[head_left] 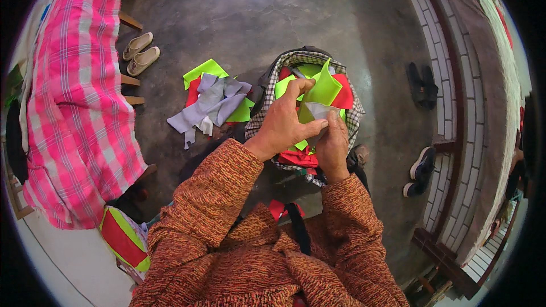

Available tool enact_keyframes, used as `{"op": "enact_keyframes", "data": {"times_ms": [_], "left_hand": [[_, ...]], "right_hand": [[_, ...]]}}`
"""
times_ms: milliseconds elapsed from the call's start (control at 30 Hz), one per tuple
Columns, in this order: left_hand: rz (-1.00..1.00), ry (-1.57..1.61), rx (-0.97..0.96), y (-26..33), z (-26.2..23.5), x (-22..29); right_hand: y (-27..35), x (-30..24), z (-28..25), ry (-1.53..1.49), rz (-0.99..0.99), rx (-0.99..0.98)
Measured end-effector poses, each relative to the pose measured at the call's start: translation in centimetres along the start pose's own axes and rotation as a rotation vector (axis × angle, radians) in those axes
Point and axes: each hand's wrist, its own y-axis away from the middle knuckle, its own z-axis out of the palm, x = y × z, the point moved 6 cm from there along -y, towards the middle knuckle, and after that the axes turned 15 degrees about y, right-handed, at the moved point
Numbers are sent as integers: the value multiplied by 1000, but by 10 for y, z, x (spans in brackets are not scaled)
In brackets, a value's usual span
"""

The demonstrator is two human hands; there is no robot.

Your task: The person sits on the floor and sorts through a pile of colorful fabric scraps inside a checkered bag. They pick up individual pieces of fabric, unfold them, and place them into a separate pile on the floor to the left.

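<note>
Both hands are raised over an open bag with a black-and-white checked cloth lining point(356, 112). Between them is a bright yellow-green fabric piece point(325, 87), its upper end curling upward, with a light grey corner point(319, 111) on its lower edge. My left hand point(285, 118) holds this piece from the left, index finger and thumb curved around it. My right hand point(334, 143) is closed, pinching the grey corner at thumb and fingertips. Inside the bag, partly hidden by my hands, lie red fabric point(343, 92) and more yellow-green scraps.
Left of the bag, grey fabric strips point(207, 99) are heaped on the floor over green and red pieces. A bed or bench under a pink checked cover point(79, 96) stands left, with beige shoes point(143, 59) beside it. Dark shoes point(422, 85) lie by the white brick wall point(438, 51).
</note>
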Motion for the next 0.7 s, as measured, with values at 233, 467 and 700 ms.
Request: {"op": "enact_keyframes", "data": {"times_ms": [233, 467, 700], "left_hand": [[-61, 12, 13, -2, -1, -6], [-84, 287, 137, -2, -9, -13], [-91, 326, 98, -2, -11, -25]], "right_hand": [[-3, 4, -3, -42, -7, -88], [-5, 0, 4, -374, 136, 38], [-7, 0, -1, -350, 54, 9]]}}
